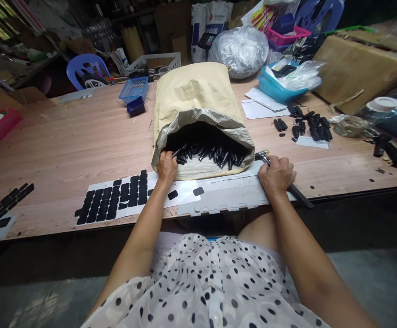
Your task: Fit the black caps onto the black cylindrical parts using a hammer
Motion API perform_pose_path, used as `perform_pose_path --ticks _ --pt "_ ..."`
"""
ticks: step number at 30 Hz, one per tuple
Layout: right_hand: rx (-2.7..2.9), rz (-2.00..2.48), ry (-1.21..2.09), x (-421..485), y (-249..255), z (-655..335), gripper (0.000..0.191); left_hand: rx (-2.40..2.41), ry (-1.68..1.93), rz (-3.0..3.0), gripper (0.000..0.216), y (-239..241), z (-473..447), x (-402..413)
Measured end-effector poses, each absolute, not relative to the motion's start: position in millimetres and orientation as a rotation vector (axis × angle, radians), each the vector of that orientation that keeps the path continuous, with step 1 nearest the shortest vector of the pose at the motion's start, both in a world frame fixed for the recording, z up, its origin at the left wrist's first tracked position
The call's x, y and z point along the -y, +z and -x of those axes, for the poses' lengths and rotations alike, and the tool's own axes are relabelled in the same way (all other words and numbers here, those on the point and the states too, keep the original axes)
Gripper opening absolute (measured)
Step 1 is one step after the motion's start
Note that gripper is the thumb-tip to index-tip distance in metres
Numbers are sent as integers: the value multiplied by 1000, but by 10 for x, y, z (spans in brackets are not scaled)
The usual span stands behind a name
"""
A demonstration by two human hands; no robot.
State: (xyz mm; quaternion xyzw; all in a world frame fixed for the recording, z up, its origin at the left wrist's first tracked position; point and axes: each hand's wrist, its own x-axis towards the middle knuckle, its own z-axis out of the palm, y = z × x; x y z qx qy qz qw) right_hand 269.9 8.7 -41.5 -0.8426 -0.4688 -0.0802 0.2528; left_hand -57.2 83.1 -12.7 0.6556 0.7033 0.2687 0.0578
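A cream woven sack [195,84] lies on the table with its mouth facing me. Inside it are many slim black pieces [219,155], some with shiny metal ends. At the left corner of the mouth, my left hand [167,167] is closed, and a small dark piece [178,153] like those in the sack sticks out of its fingertips. My right hand [277,175], just right of the mouth, is wrapped round a hammer [301,196] with a black handle; its metal shaft and a yellowish end show beyond my fingers.
Rows of black stickers [106,200] lie on white sheets at the front edge, left of the sack. Black parts [316,125] are heaped at right. Behind stand a blue basin [277,91], a cardboard box [358,73] and a blue basket [133,89].
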Motion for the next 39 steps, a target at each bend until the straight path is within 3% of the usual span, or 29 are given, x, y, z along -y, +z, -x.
perform_pose_path --ticks 4,10,29,33,39 --pt "1276 2303 -200 -89 -395 -2688 34 -1932 976 -2042 17 -98 479 -400" --pt "1273 2316 -185 -82 -375 -2690 36 -1405 780 -2132 18 -255 97 129" --pt "1137 2303 -98 -4 -339 -2737 35 -1395 730 -2085 22 -363 17 91" --pt "1083 2096 -56 319 -201 -2545 39 -1383 713 -2100 15 -355 7 105" --pt "1525 1637 209 781 -155 -1954 35 -1342 746 -2076 19 -373 33 97"
